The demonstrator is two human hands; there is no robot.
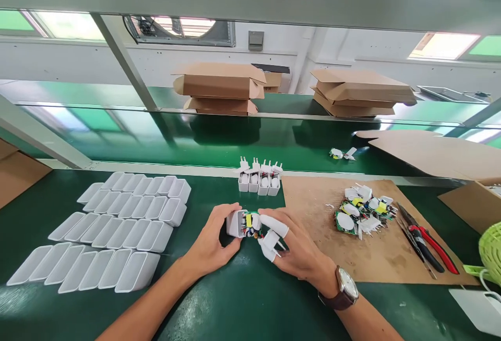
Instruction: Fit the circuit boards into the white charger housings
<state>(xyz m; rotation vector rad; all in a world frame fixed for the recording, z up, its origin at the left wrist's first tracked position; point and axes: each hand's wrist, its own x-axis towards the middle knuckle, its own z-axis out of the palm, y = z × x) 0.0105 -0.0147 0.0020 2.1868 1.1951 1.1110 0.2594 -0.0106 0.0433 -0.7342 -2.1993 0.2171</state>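
Observation:
Near the middle of the green table, my left hand [213, 239] grips a white plastic casing [235, 223] between thumb and fingers. A circuit board [251, 224] with yellow and white parts sits at the casing's open right end, partly inside. My right hand [295, 242], with white covers on some fingertips, holds the board's right side and a white plug piece [271, 242] with metal pins. Behind the hands stand several white casings [259, 183] with boards and plug pieces on top. Rows of empty white casings [117, 226] lie on the left.
A brown cardboard sheet [313, 252] on the right bears a pile of circuit boards [364, 209], red-handled pliers [436, 247] and tweezers [417, 247]. A green basket [491, 252] is at the right edge. Behind, another board [342, 154] lies on the green belt, below stacked cardboard boxes [219, 83].

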